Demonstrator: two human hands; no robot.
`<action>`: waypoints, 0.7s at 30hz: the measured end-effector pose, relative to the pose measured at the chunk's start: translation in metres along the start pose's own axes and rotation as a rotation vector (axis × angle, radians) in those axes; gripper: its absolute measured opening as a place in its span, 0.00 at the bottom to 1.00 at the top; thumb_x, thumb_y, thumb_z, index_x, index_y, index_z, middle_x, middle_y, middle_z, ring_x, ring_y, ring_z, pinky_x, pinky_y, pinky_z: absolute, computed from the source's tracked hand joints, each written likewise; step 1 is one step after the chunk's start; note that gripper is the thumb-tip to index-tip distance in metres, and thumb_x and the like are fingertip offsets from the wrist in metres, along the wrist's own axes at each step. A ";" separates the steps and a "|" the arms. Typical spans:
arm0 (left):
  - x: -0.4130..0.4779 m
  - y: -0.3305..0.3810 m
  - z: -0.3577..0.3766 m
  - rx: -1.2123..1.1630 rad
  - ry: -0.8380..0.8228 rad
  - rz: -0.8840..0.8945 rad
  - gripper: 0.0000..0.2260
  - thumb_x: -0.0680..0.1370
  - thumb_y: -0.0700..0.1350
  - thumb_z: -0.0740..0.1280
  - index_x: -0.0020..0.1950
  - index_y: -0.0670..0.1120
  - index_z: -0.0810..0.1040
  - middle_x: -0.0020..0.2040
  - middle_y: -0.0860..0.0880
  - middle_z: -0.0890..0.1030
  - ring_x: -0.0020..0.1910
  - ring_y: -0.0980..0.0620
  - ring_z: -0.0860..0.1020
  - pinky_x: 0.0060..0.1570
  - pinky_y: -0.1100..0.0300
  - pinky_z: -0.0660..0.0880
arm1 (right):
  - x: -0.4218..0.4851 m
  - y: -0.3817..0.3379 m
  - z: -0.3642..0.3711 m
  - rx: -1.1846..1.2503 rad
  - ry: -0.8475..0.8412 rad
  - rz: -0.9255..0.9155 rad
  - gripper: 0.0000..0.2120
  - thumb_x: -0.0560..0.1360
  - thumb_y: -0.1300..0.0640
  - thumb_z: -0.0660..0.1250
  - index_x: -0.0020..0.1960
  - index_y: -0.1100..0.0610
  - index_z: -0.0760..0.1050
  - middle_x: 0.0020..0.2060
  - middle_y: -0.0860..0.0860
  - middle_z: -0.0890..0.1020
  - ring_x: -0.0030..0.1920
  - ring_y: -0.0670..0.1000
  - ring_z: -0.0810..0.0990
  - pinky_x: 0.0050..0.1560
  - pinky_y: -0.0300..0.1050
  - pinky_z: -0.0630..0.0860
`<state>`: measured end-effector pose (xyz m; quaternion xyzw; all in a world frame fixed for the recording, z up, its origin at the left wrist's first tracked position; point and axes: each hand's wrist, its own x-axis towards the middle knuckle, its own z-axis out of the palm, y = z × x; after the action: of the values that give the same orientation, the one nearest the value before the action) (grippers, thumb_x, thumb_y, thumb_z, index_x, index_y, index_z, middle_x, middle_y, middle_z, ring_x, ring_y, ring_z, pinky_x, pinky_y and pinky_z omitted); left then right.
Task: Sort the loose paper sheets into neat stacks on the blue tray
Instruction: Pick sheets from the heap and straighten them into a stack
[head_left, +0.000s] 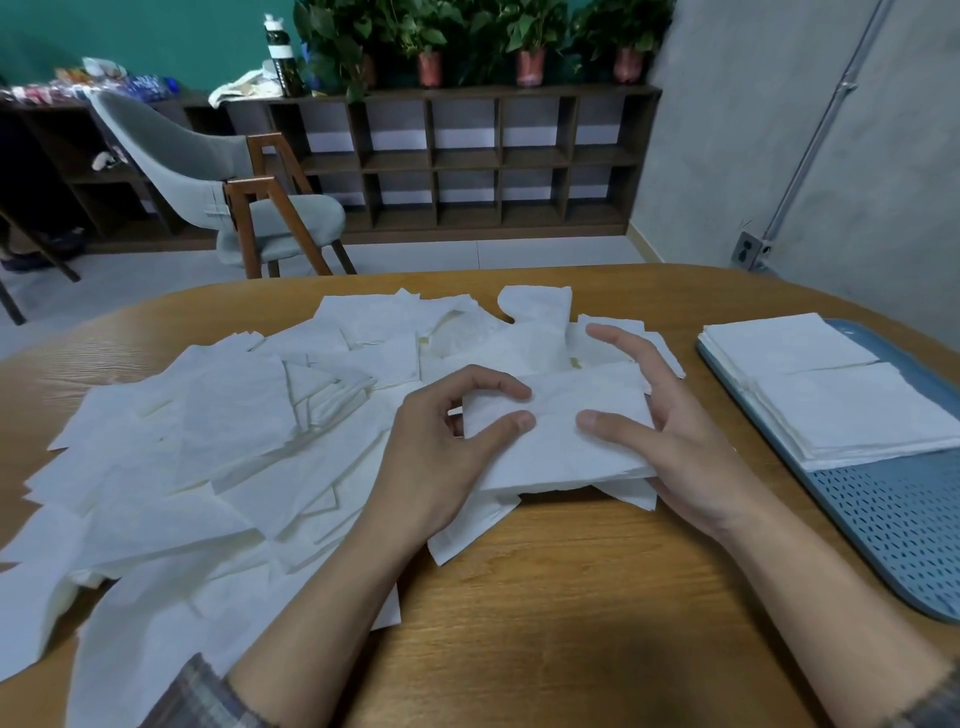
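A wide heap of loose white paper sheets (218, 447) covers the left and middle of the wooden table (571, 597). Both hands hold a small bundle of sheets (561, 447) just above the heap's right edge. My left hand (441, 457) grips its left side, thumb on top and fingers curled over the far edge. My right hand (675, 436) holds the right side, thumb on top and fingers spread behind. The blue perforated tray (893, 525) lies at the right and carries two neat white stacks (810, 384) on its far half.
A grey chair with wooden legs (234, 202) stands beyond the table. Dark cube shelves (467, 161) with potted plants line the back wall. A grey wall with a pipe rises at the right. The tray's near half shows bare blue mesh.
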<state>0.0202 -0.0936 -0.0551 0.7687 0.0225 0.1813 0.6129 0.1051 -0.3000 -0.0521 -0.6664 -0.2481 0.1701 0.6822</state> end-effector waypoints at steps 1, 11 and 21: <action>0.000 -0.001 0.000 0.006 0.000 -0.007 0.05 0.77 0.41 0.78 0.51 0.49 0.87 0.51 0.57 0.86 0.43 0.59 0.83 0.39 0.70 0.74 | 0.000 -0.001 0.001 -0.016 0.003 -0.008 0.34 0.73 0.55 0.76 0.72 0.31 0.70 0.68 0.48 0.79 0.63 0.52 0.82 0.52 0.44 0.80; -0.001 0.003 -0.001 0.079 0.055 -0.051 0.23 0.76 0.58 0.75 0.69 0.65 0.73 0.65 0.64 0.78 0.63 0.65 0.77 0.57 0.65 0.78 | -0.003 -0.007 -0.002 0.173 -0.027 -0.091 0.37 0.74 0.65 0.72 0.74 0.35 0.69 0.64 0.48 0.83 0.65 0.55 0.83 0.56 0.51 0.84; -0.004 0.001 0.004 0.005 0.068 0.010 0.25 0.80 0.44 0.75 0.71 0.62 0.71 0.54 0.53 0.86 0.49 0.52 0.87 0.44 0.52 0.85 | 0.000 -0.003 -0.010 -0.030 -0.027 -0.059 0.15 0.76 0.59 0.75 0.60 0.46 0.87 0.62 0.42 0.85 0.67 0.47 0.80 0.66 0.50 0.77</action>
<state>0.0177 -0.0987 -0.0557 0.7638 0.0397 0.2102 0.6090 0.1106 -0.3087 -0.0493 -0.6666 -0.2796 0.1552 0.6734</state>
